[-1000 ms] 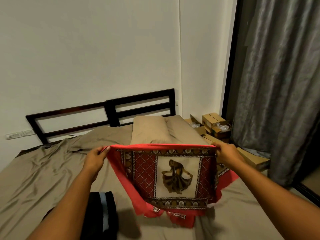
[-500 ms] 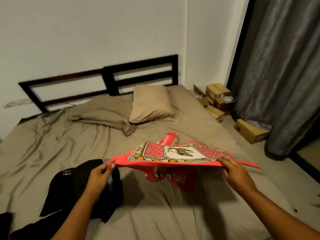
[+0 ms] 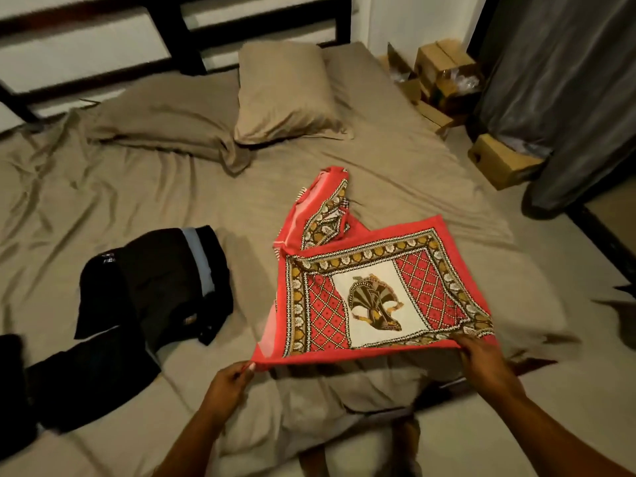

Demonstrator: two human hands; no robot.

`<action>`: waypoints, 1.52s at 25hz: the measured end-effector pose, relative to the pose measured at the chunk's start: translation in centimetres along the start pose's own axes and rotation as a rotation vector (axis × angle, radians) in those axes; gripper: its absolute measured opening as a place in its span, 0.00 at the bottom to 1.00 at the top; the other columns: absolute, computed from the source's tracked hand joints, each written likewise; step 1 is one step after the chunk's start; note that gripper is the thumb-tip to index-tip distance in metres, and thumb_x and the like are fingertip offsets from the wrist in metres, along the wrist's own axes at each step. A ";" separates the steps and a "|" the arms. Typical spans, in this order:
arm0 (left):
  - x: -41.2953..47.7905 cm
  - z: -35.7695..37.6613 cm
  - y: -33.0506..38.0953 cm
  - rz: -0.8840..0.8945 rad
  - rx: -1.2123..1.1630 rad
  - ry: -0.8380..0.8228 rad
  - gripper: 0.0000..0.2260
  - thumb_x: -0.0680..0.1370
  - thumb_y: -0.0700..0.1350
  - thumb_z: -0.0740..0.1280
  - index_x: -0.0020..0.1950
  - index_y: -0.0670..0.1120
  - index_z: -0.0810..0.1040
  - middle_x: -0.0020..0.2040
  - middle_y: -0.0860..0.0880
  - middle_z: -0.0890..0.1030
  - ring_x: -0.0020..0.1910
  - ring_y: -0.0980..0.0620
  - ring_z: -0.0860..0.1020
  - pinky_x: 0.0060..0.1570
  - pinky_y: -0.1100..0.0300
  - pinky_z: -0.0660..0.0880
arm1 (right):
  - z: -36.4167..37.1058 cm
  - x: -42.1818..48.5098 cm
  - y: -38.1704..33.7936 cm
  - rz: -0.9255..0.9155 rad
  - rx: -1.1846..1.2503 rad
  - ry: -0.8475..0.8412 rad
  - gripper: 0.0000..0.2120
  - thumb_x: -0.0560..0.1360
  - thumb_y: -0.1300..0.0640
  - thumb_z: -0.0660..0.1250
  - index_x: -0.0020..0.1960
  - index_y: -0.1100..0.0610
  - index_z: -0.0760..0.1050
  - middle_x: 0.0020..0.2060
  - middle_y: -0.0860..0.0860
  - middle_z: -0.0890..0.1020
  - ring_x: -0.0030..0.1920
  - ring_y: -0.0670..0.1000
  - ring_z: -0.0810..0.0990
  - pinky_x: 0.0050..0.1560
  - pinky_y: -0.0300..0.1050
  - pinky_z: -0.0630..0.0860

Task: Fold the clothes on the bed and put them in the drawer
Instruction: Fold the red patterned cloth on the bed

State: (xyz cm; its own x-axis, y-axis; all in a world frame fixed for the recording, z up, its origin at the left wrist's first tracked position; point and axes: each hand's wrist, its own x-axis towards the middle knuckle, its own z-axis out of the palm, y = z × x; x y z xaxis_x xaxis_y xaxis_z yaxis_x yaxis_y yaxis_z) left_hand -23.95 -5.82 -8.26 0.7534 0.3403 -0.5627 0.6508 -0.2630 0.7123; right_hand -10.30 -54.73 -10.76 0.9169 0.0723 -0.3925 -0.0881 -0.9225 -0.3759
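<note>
A red patterned cloth (image 3: 371,290) with a white panel and a dancer print lies spread over the bed's (image 3: 144,194) near right part, its far end bunched up. My left hand (image 3: 229,385) pinches its near left corner, and my right hand (image 3: 481,359) grips its near right corner, both just above the sheet. Dark clothes (image 3: 151,284) lie in a heap to the left of the cloth.
Two tan pillows (image 3: 285,91) rest against the dark headboard (image 3: 179,46). Cardboard boxes (image 3: 444,74) stand on the floor right of the bed, beside a grey curtain (image 3: 564,80). More dark fabric (image 3: 13,383) lies at the left edge.
The cloth, held up at chest height a second ago, has come down flat onto the bed. My view has tilted down toward the mattress. Both hands keep their corners.
</note>
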 end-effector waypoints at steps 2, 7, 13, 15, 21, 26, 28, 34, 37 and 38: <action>1.3 -0.1 3.5 0.027 -0.097 0.073 0.10 0.82 0.50 0.65 0.46 0.56 0.85 0.41 0.46 0.83 0.44 0.48 0.76 0.43 0.57 0.72 | -2.3 1.1 -2.1 -0.036 0.035 0.091 0.18 0.78 0.67 0.66 0.65 0.56 0.80 0.63 0.59 0.82 0.61 0.61 0.80 0.65 0.54 0.74; 7.6 -4.8 19.3 0.376 -0.226 0.315 0.10 0.84 0.43 0.61 0.46 0.41 0.76 0.37 0.47 0.74 0.41 0.51 0.70 0.34 0.69 0.70 | -13.8 7.1 -11.5 -0.149 0.122 0.361 0.18 0.77 0.67 0.65 0.65 0.57 0.80 0.59 0.60 0.83 0.58 0.63 0.81 0.62 0.51 0.75; 8.2 -15.2 34.8 0.745 -0.309 0.426 0.12 0.84 0.48 0.62 0.57 0.43 0.82 0.45 0.49 0.82 0.44 0.55 0.77 0.48 0.57 0.74 | -26.1 8.8 -19.3 -0.288 0.132 0.643 0.14 0.81 0.58 0.61 0.64 0.51 0.79 0.56 0.54 0.84 0.55 0.56 0.80 0.56 0.54 0.78; 6.2 -16.7 36.1 0.819 -0.296 0.429 0.11 0.85 0.47 0.61 0.60 0.45 0.81 0.46 0.50 0.82 0.44 0.59 0.78 0.48 0.63 0.75 | -27.1 7.6 -20.0 -0.321 0.107 0.703 0.13 0.81 0.57 0.61 0.63 0.51 0.79 0.56 0.53 0.83 0.55 0.55 0.79 0.56 0.54 0.77; 3.9 -15.6 26.4 0.765 -0.277 0.394 0.08 0.84 0.41 0.62 0.56 0.47 0.81 0.48 0.49 0.82 0.45 0.65 0.78 0.51 0.69 0.73 | -19.9 2.3 -18.5 -0.289 0.075 0.749 0.14 0.80 0.60 0.66 0.65 0.55 0.79 0.60 0.54 0.83 0.59 0.58 0.80 0.60 0.55 0.77; 4.4 -9.4 11.4 0.516 -0.197 0.208 0.09 0.82 0.39 0.64 0.53 0.43 0.84 0.42 0.62 0.85 0.48 0.60 0.81 0.47 0.73 0.74 | -9.0 -1.7 -11.3 -0.094 -0.072 0.523 0.18 0.78 0.59 0.70 0.67 0.54 0.79 0.65 0.56 0.81 0.64 0.59 0.80 0.65 0.57 0.76; 4.2 -7.0 6.5 0.381 -0.209 0.166 0.09 0.81 0.38 0.65 0.53 0.38 0.84 0.41 0.58 0.86 0.50 0.49 0.81 0.45 0.75 0.74 | -5.2 -3.4 -8.5 -0.064 -0.134 0.432 0.18 0.75 0.62 0.73 0.64 0.55 0.81 0.62 0.58 0.82 0.60 0.61 0.82 0.61 0.58 0.79; 0.8 -3.4 -3.0 0.223 0.092 0.005 0.14 0.81 0.45 0.67 0.41 0.61 0.84 0.39 0.59 0.85 0.43 0.63 0.81 0.42 0.69 0.72 | 0.5 -7.5 -3.2 0.034 -0.131 0.225 0.15 0.77 0.62 0.70 0.63 0.55 0.81 0.61 0.56 0.82 0.60 0.62 0.79 0.60 0.55 0.77; 0.1 -3.5 -3.9 0.188 0.210 -0.025 0.12 0.82 0.48 0.66 0.41 0.60 0.83 0.37 0.58 0.83 0.40 0.58 0.80 0.44 0.61 0.74 | 1.3 -8.7 -2.9 0.053 -0.134 0.205 0.11 0.77 0.60 0.69 0.59 0.54 0.82 0.58 0.53 0.83 0.58 0.59 0.80 0.54 0.52 0.79; 0.3 -3.5 -3.7 0.186 0.228 -0.030 0.12 0.82 0.48 0.66 0.41 0.56 0.83 0.37 0.57 0.84 0.40 0.56 0.81 0.45 0.58 0.76 | 1.5 -8.8 -2.6 0.077 -0.135 0.211 0.09 0.77 0.60 0.69 0.56 0.54 0.82 0.56 0.53 0.83 0.56 0.59 0.80 0.52 0.51 0.79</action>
State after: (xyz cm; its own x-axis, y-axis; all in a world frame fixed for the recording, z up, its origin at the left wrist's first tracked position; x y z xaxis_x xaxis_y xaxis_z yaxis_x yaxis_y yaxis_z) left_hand -26.45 -1.61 -9.64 0.8620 0.2411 -0.4458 0.5029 -0.5160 0.6934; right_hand -18.77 -52.43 -7.58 0.9717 -0.0679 -0.2262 -0.1211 -0.9655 -0.2306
